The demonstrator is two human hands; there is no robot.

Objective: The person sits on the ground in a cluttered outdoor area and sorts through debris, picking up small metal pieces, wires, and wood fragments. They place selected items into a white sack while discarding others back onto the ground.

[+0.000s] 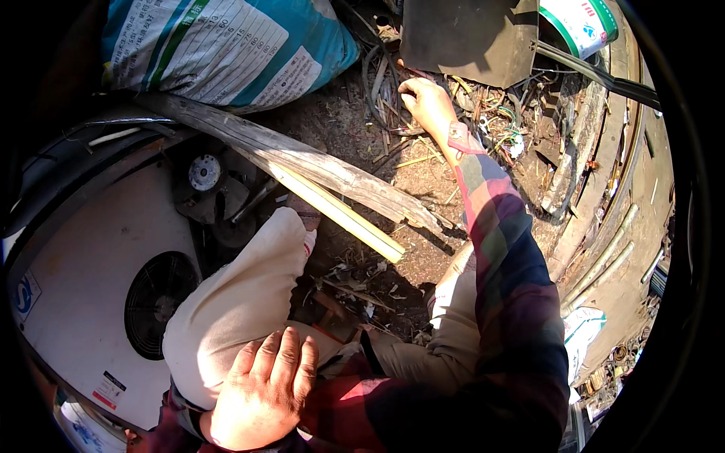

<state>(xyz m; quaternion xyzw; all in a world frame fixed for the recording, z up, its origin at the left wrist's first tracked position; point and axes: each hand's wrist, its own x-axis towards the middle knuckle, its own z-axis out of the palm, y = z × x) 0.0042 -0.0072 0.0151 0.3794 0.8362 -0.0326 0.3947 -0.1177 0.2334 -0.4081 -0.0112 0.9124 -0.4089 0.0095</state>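
My left hand [264, 381] lies open on my left leg [234, 279], over the pale trousers, its fingers flat and side by side. My right hand [429, 107] is stretched forward to scattered sticks and wire scraps [483, 113], just below a dark flat sheet [468, 38]. Its fingers curl downward; whatever they grip, if anything, is hidden. A weathered wooden plank [302, 158] and a yellowish strip [355, 226] slant across the dirt ground [408, 185] to the left of my right arm.
A white metal housing [83, 272] with a round black grille [158, 306] lies at the left. A blue-white sack [226, 45] is at the top left, a white-green bucket [578, 30] at the top right. Curved boards, pale sticks [604, 264] and a pale bag [581, 340] line the right.
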